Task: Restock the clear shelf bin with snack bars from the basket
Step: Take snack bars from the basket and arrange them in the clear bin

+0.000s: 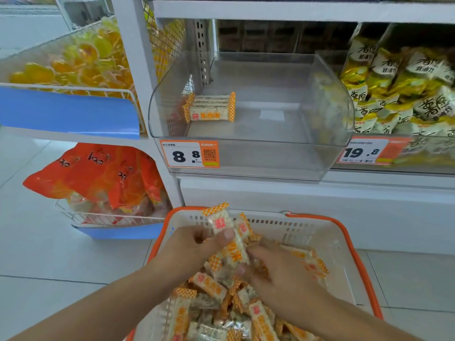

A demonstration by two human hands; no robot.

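Two hands work over the orange-rimmed basket, which is heaped with wrapped snack bars in orange-checked, clear wrappers; the left hand has its fingers curled round a small bunch of bars, the thumb pressed across the front of one wrapper, the bars' checked ends sticking up beyond the fingertips; the right hand lies just beside it, its fingers bent down into the pile and touching the lower end of the same bunch, though whether they actually pinch a bar cannot be told, as the fingertips are buried among wrappers; beneath both palms the loose bars fill the basket toward the near edge; well beyond the fingertips, up on the white shelf, stands the clear shelf bin, holding only a short stack of bars near its left wall; an orange price tag reading 8.8 is stuck on the bin's front at its left corner; to the right of that bin sit yellow and white snack bags behind a second tag marked 19.8; off to the left of the left hand are a wire rack of yellow candies and, lower, red-orange packets.
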